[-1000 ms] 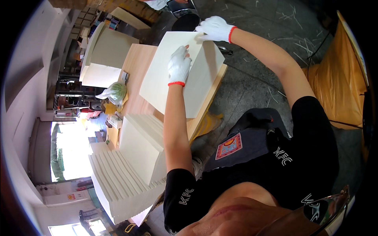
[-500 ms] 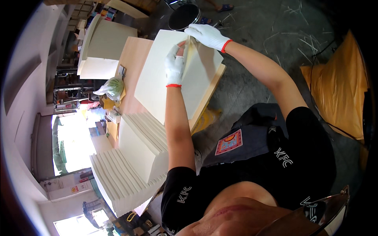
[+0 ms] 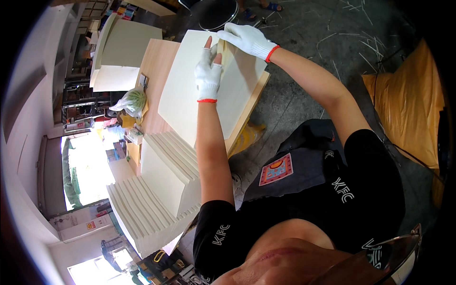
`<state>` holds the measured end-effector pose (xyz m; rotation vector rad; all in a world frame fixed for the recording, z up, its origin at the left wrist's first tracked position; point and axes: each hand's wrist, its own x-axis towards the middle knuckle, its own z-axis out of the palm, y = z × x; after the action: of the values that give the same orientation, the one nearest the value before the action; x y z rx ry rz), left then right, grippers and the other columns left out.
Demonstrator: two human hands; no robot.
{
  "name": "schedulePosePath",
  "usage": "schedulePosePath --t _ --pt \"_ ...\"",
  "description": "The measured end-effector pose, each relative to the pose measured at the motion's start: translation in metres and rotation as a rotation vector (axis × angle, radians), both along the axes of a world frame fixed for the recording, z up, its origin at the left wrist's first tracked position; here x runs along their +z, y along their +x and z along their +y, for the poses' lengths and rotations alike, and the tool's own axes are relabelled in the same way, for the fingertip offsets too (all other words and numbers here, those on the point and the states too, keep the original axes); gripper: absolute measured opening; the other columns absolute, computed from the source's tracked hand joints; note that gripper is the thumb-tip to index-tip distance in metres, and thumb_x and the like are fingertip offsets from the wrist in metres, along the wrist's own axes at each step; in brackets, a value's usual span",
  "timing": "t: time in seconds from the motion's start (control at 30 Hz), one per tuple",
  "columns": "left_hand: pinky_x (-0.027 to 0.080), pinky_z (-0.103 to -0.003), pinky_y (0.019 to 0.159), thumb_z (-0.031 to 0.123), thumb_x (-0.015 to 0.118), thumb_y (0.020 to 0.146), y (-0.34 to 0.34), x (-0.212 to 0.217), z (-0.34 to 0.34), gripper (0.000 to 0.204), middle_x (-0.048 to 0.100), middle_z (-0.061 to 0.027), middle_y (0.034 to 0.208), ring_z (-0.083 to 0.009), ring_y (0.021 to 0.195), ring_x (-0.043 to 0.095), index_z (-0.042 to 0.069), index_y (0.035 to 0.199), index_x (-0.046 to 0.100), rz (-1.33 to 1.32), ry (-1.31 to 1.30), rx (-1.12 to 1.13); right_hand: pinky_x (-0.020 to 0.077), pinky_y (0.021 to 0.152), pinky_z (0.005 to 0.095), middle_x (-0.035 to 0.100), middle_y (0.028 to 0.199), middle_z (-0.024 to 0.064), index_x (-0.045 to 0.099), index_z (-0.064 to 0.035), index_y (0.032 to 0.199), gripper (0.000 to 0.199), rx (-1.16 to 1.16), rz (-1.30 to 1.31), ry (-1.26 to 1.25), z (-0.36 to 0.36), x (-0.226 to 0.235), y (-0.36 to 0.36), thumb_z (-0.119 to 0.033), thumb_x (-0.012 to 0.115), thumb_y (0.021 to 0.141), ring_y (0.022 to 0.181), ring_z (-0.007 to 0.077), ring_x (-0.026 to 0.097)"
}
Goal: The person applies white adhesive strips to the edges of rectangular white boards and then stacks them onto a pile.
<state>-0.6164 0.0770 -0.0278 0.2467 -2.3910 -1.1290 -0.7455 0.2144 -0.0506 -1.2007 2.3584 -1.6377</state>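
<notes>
A large cream-white sheet [image 3: 178, 90] lies flat on a wooden table, tilted in view. My left hand [image 3: 208, 76], in a white glove with red cuff and bare fingertips, is over the sheet with index finger and thumb stretched apart, holding nothing visible. At the sheet's far edge, my gloved right hand [image 3: 246, 40] has its fingers closed at the upper end of a narrow pale yellow strip [image 3: 222, 50]. That strip runs down along the sheet, partly behind my left hand; its exact kind is unclear. A shadow of my right arm falls on the sheet.
Stacked cream panels [image 3: 161, 175] stand at the near left. Along the wooden tabletop [image 3: 159, 71] sits a watermelon in a plastic bag [image 3: 134, 102]. Beyond it are more pale panels [image 3: 123, 45]. A round black stool [image 3: 213, 14] stands far off; an orange-brown sack [image 3: 406, 104] is at right.
My left hand has opened, its index finger and thumb now spread and slightly lifted off the strip. My right hand has shifted a little left and up. The view has moved slightly.
</notes>
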Motion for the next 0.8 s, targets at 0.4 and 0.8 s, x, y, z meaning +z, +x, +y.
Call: schedulePosePath --t 0.4,0.8 --pt "0.044 -0.027 0.06 0.013 0.076 0.085 0.002 0.005 0.001 0.038 0.064 -0.0057 0.079 -0.0089 0.057 0.049 0.013 0.122 0.068 -0.166 -0.075 0.059 0.0479 0.077 0.0484 0.068 0.095 0.0184 0.063 -0.0095 0.11 0.045 -0.031 0.061 -0.084 -0.014 -0.02 -0.008 -0.049 0.044 0.101 0.093 0.0407 0.064" --pt "0.047 -0.028 0.063 0.013 0.064 0.094 -0.002 -0.009 -0.012 0.031 0.064 -0.0056 0.079 -0.0092 0.062 0.054 0.011 0.124 0.067 0.069 -0.269 0.054 0.0467 0.074 0.0479 0.067 0.089 0.0182 0.061 -0.0102 0.105 0.046 -0.012 0.046 0.006 -0.008 -0.008 -0.003 -0.052 0.042 0.101 0.087 0.0384 0.065"
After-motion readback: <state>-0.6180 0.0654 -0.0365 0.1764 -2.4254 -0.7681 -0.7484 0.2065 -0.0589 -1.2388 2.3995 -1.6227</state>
